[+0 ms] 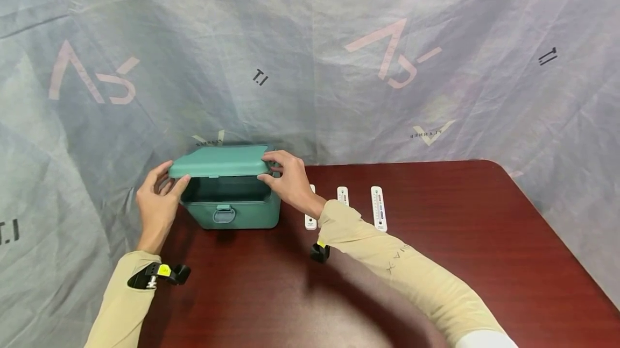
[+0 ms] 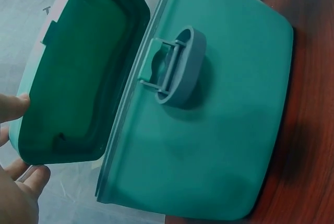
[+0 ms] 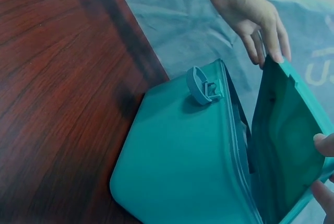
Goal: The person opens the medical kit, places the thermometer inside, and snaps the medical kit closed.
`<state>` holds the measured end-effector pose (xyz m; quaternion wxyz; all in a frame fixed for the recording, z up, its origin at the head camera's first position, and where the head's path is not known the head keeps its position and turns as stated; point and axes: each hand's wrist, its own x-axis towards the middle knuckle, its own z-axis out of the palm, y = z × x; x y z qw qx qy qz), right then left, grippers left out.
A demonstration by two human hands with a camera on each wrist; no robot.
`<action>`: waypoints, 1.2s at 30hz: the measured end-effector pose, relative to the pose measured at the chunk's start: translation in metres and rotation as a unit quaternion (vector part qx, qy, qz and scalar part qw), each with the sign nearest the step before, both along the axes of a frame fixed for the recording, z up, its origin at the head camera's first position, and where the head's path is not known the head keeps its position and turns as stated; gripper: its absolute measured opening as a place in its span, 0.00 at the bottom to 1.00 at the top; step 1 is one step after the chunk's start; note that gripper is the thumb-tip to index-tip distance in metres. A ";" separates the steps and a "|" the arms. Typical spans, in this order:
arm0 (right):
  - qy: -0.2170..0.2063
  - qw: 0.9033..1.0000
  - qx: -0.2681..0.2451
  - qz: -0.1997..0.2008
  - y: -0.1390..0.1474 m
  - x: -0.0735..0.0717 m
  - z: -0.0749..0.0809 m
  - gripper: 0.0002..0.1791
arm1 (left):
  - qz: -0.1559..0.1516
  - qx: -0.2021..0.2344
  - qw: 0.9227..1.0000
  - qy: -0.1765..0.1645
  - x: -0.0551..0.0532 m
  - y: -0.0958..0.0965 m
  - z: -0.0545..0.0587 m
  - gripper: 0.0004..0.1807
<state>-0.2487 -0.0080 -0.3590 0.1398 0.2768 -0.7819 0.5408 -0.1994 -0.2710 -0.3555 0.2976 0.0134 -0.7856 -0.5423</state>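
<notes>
A green plastic storage box point(image 1: 249, 216) stands at the back left of the table, its hinged lid point(image 1: 220, 163) raised partway. The left hand point(image 1: 159, 203) grips the lid's left front corner between thumb and fingers. At the opposite corner, the right hand point(image 1: 290, 180) pinches the lid, thumb below and fingers along the side. A grey-green loop latch point(image 2: 180, 70) hangs on the box's front. The lid's inner face point(image 2: 78, 88) shows in the left wrist view. The box's inside is dark, and its contents cannot be made out.
Three white thermometers lie right of the box: one point(image 1: 310, 223) partly behind the right wrist, another point(image 1: 343, 194) partly covered by the sleeve, a third point(image 1: 379, 209) farther right. Grey printed sheeting point(image 1: 310, 95) hangs behind the red-brown table point(image 1: 460, 229).
</notes>
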 end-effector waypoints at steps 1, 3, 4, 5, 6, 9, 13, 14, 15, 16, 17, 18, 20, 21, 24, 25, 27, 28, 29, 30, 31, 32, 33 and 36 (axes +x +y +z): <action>0.001 1.000 0.001 0.001 0.000 -0.001 0.001 0.21 | 0.004 -0.001 1.000 0.001 -0.002 -0.002 -0.002 0.27; 0.003 1.000 0.004 0.002 -0.001 -0.002 0.002 0.21 | 0.010 -0.004 1.000 0.004 -0.006 -0.006 -0.006 0.27; 0.003 1.000 0.004 0.002 -0.001 -0.002 0.003 0.21 | 0.013 -0.004 1.000 0.004 -0.009 -0.008 -0.008 0.28; 0.003 1.000 0.005 0.002 -0.001 -0.002 0.004 0.21 | 0.017 -0.006 1.000 0.003 -0.011 -0.010 -0.010 0.28; 0.003 1.000 0.006 0.001 -0.001 -0.003 0.005 0.21 | 0.021 -0.009 1.000 0.001 -0.013 -0.011 -0.012 0.28; 0.004 1.000 0.008 -0.004 -0.001 -0.004 0.006 0.21 | 0.023 -0.014 1.000 0.002 -0.017 -0.013 -0.013 0.29; 0.008 1.000 0.009 -0.004 -0.001 -0.007 0.008 0.21 | 0.023 -0.015 1.000 0.010 -0.019 -0.012 -0.009 0.29; 0.009 1.000 0.009 -0.004 -0.001 -0.007 0.009 0.21 | 0.024 -0.014 1.000 0.011 -0.018 -0.011 -0.007 0.29; 0.010 1.000 0.008 -0.005 -0.001 -0.008 0.010 0.21 | 0.025 -0.014 1.000 0.013 -0.018 -0.010 -0.004 0.29; 0.011 1.000 0.006 -0.006 -0.001 -0.009 0.011 0.21 | 0.024 -0.012 1.000 0.013 -0.017 -0.008 -0.001 0.29; 0.012 1.000 0.003 -0.006 -0.001 -0.009 0.012 0.21 | 0.025 -0.012 1.000 0.013 -0.016 -0.006 0.003 0.29; 0.012 1.000 0.002 -0.006 -0.001 -0.010 0.013 0.20 | 0.024 -0.011 1.000 0.013 -0.014 -0.004 0.006 0.28; 0.012 1.000 0.002 -0.008 -0.002 -0.011 0.015 0.20 | 0.023 -0.009 1.000 0.013 -0.012 0.000 0.012 0.28; 0.012 1.000 0.002 -0.007 -0.002 -0.011 0.015 0.20 | 0.022 -0.007 1.000 0.014 -0.011 0.001 0.014 0.28; 0.009 1.000 0.005 -0.007 -0.003 -0.011 0.016 0.20 | 0.021 -0.008 1.000 0.018 -0.009 0.003 0.017 0.28; 0.009 1.000 0.005 -0.007 -0.003 -0.012 0.017 0.20 | 0.021 -0.010 1.000 0.018 -0.009 0.003 0.018 0.28; 0.007 1.000 0.002 -0.007 -0.003 -0.012 0.017 0.20 | 0.021 -0.014 1.000 0.017 -0.009 0.002 0.018 0.28; 0.006 1.000 0.000 -0.007 -0.003 -0.013 0.017 0.20 | 0.021 -0.016 1.000 0.016 -0.009 0.002 0.019 0.28; 0.005 1.000 -0.001 -0.007 -0.003 -0.013 0.016 0.20 | 0.019 -0.015 1.000 0.016 -0.010 0.002 0.019 0.28; 0.004 1.000 -0.004 -0.007 -0.003 -0.013 0.016 0.20 | 0.018 -0.014 1.000 0.018 -0.011 0.002 0.020 0.27; 0.003 1.000 -0.006 -0.006 -0.003 -0.014 0.016 0.20 | 0.015 -0.011 1.000 0.020 -0.011 0.002 0.021 0.27; 0.002 1.000 -0.008 -0.005 -0.003 -0.014 0.016 0.20 | 0.012 -0.008 1.000 0.023 -0.012 0.001 0.022 0.27; 0.002 1.000 -0.009 -0.005 -0.003 -0.014 0.016 0.20 | 0.010 -0.004 1.000 0.026 -0.013 0.001 0.022 0.26; 0.000 1.000 -0.011 -0.007 -0.003 -0.015 0.016 0.20 | 0.004 0.004 0.999 0.034 -0.016 -0.001 0.022 0.26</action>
